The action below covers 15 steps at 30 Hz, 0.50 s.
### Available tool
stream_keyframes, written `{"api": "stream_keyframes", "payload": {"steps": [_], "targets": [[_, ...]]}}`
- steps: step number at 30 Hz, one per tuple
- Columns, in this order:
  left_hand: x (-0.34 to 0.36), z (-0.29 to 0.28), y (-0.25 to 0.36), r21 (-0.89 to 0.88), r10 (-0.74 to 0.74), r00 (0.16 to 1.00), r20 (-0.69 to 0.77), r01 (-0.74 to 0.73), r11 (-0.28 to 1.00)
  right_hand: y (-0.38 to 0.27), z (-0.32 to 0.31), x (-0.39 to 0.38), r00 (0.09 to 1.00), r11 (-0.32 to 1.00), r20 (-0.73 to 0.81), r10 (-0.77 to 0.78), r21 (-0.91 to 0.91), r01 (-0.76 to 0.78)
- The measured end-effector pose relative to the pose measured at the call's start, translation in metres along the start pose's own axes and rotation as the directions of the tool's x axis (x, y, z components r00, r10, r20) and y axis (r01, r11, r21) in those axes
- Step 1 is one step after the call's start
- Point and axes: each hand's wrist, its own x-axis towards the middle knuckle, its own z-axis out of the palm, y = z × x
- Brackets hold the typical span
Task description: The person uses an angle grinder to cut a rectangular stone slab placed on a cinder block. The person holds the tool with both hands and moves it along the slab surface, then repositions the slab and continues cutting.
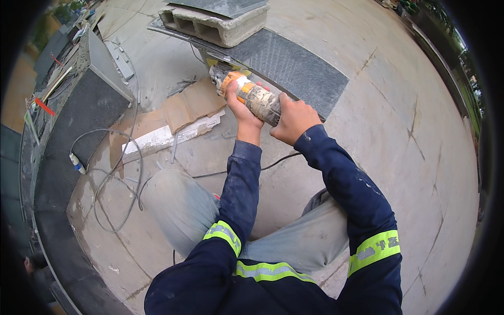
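An angle grinder (261, 101) with an orange head and a worn, dusty body is held in both hands. My left hand (242, 113) wraps around it near the head. Farther back, my right hand (295, 116) grips the rear of the body. The grinder's head is up against the near edge of a dark grey stone slab (310, 68); whether the disc touches the slab I cannot tell. On the slab's far left part rests a hollow concrete block (226, 31), with another grey slab piece (220, 6) on top of it.
A black cable (273, 164) runs from the grinder past my knees and coils on the floor at left, by a white and blue plug (77, 164). Cardboard (193, 102) and a white strip (152, 140) lie left of the grinder. A dark low wall (79, 115) curves along the left.
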Motion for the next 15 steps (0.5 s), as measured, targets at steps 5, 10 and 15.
{"api": "stream_keyframes", "payload": {"steps": [5, 10, 15], "targets": [[0.005, -0.003, -0.002, 0.005, -0.022, 1.000, -0.008, 0.022, 1.000, 0.006, 0.005, 0.003, 1.000, 1.000, -0.024, -0.019, 0.016, 0.019], [0.006, -0.004, -0.006, -0.034, -0.030, 1.000, 0.011, 0.030, 0.999, 0.011, 0.008, 0.004, 0.999, 1.000, -0.029, -0.029, 0.000, 0.029], [0.008, -0.002, -0.007, 0.022, -0.034, 0.999, 0.030, 0.033, 0.999, 0.013, 0.006, 0.007, 0.999, 1.000, -0.025, -0.020, -0.001, 0.020]]}}
